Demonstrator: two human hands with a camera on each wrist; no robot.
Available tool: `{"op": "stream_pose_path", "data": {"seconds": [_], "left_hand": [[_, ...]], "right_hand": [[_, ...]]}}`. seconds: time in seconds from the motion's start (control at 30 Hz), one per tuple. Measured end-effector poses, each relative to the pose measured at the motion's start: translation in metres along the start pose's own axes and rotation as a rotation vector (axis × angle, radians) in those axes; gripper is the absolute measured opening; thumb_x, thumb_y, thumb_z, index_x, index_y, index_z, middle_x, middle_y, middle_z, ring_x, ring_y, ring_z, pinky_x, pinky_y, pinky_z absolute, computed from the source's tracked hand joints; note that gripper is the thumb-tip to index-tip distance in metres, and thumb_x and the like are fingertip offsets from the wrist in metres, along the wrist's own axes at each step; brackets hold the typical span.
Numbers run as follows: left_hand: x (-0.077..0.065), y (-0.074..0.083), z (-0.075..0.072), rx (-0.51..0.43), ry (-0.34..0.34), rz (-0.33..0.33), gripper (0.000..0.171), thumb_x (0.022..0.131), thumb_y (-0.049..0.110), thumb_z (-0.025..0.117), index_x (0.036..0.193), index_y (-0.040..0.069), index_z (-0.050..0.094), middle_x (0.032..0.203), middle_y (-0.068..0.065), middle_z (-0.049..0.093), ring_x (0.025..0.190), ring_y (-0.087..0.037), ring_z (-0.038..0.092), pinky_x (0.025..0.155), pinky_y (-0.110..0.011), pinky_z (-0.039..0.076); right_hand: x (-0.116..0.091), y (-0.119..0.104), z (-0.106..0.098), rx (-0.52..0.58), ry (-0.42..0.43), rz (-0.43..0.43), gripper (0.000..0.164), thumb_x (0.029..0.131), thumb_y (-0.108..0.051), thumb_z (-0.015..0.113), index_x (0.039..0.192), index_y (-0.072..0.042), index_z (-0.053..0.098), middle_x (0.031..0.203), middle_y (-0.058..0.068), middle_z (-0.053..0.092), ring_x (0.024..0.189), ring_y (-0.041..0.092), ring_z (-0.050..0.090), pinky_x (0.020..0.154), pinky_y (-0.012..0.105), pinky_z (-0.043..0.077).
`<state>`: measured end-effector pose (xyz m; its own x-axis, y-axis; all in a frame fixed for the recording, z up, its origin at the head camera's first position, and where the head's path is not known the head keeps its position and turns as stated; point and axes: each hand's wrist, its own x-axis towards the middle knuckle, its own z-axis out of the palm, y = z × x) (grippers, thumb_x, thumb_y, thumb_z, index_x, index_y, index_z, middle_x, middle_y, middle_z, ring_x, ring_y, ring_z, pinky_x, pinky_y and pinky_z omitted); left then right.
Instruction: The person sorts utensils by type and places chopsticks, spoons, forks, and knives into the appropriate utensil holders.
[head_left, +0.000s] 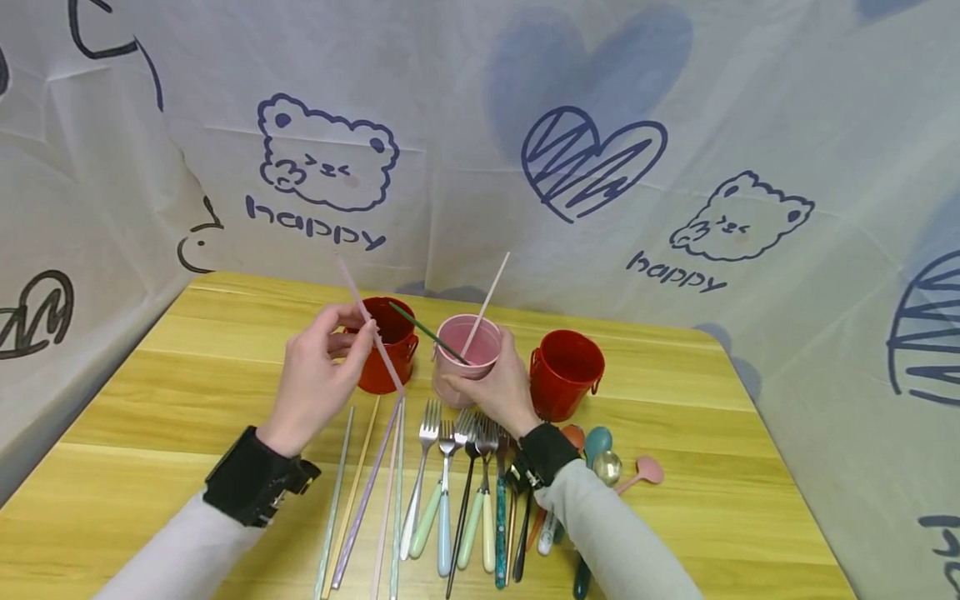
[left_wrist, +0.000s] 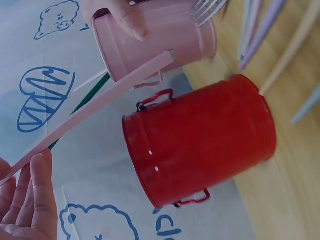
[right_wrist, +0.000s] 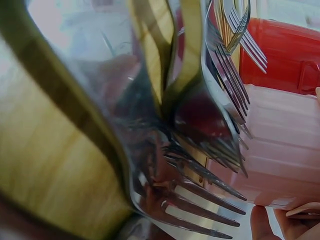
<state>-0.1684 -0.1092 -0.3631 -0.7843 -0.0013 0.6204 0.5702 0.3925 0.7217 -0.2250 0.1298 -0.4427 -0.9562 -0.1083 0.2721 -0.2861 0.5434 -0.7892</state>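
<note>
My left hand (head_left: 322, 367) pinches a light pink chopstick (head_left: 386, 358) near its middle, tilted in front of the left red bucket (head_left: 390, 367). In the left wrist view that chopstick (left_wrist: 110, 95) crosses before the pink bucket (left_wrist: 165, 35). My right hand (head_left: 502, 387) grips the pink bucket (head_left: 450, 383) by its right side, thumb across the front. Inside it lean a green chopstick (head_left: 427, 331) and a pale pink chopstick (head_left: 487, 298). The right wrist view shows forks (right_wrist: 195, 200) close up, with the pink bucket (right_wrist: 280, 145) behind them.
Several chopsticks (head_left: 367, 500) lie side by side at the front left of the wooden table (head_left: 150, 417). Right of them are several forks (head_left: 446, 467), then spoons (head_left: 600, 442) partly under my right arm. Another red bucket (head_left: 562, 392) stands right of the pink one.
</note>
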Motion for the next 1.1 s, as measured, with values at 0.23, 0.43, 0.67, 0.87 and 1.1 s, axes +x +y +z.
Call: {"op": "stream_pose_path", "data": {"seconds": [0.23, 0.43, 0.67, 0.87, 1.1], "left_hand": [[0.014, 0.004, 0.016, -0.044, 0.060, 0.088, 0.017, 0.093, 0.008, 0.057, 0.106, -0.004, 0.056, 0.093, -0.014, 0.066, 0.078, -0.027, 0.068, 0.070, -0.026, 0.055], [0.021, 0.012, 0.025, -0.111, 0.096, 0.161, 0.015, 0.092, 0.002, 0.058, 0.105, -0.005, 0.055, 0.092, -0.014, 0.066, 0.077, -0.025, 0.069, 0.072, -0.020, 0.054], [0.026, 0.016, 0.042, -0.040, 0.046, 0.257, 0.014, 0.089, 0.000, 0.061, 0.102, -0.003, 0.056, 0.090, -0.013, 0.065, 0.078, -0.024, 0.068, 0.068, -0.033, 0.057], [0.026, 0.015, 0.057, 0.138, -0.052, 0.296, 0.018, 0.089, 0.004, 0.062, 0.106, 0.000, 0.057, 0.094, -0.011, 0.064, 0.081, -0.020, 0.068, 0.070, -0.033, 0.057], [0.025, 0.010, 0.064, 0.183, -0.093, 0.294, 0.020, 0.089, 0.002, 0.061, 0.108, 0.002, 0.057, 0.099, -0.011, 0.066, 0.083, -0.020, 0.067, 0.073, -0.033, 0.056]], "right_hand": [[0.001, 0.000, 0.000, 0.009, -0.001, -0.014, 0.093, 0.067, -0.035, 0.084, 0.139, -0.010, 0.031, 0.131, 0.009, 0.051, 0.115, 0.026, 0.051, 0.091, 0.043, 0.049], [0.002, 0.000, 0.001, 0.002, -0.010, -0.016, 0.094, 0.066, -0.036, 0.085, 0.139, -0.010, 0.032, 0.132, 0.010, 0.051, 0.116, 0.028, 0.051, 0.094, 0.043, 0.047], [0.000, 0.001, -0.001, -0.017, 0.001, -0.007, 0.095, 0.067, -0.038, 0.084, 0.140, -0.010, 0.031, 0.133, 0.008, 0.050, 0.116, 0.026, 0.051, 0.095, 0.044, 0.047], [0.001, 0.002, -0.002, -0.013, -0.002, -0.014, 0.094, 0.068, -0.039, 0.083, 0.140, -0.009, 0.030, 0.134, 0.009, 0.050, 0.117, 0.026, 0.050, 0.095, 0.044, 0.046], [0.001, 0.001, -0.002, 0.006, -0.007, -0.031, 0.094, 0.068, -0.036, 0.083, 0.140, -0.009, 0.029, 0.135, 0.012, 0.049, 0.119, 0.031, 0.049, 0.095, 0.047, 0.046]]}}
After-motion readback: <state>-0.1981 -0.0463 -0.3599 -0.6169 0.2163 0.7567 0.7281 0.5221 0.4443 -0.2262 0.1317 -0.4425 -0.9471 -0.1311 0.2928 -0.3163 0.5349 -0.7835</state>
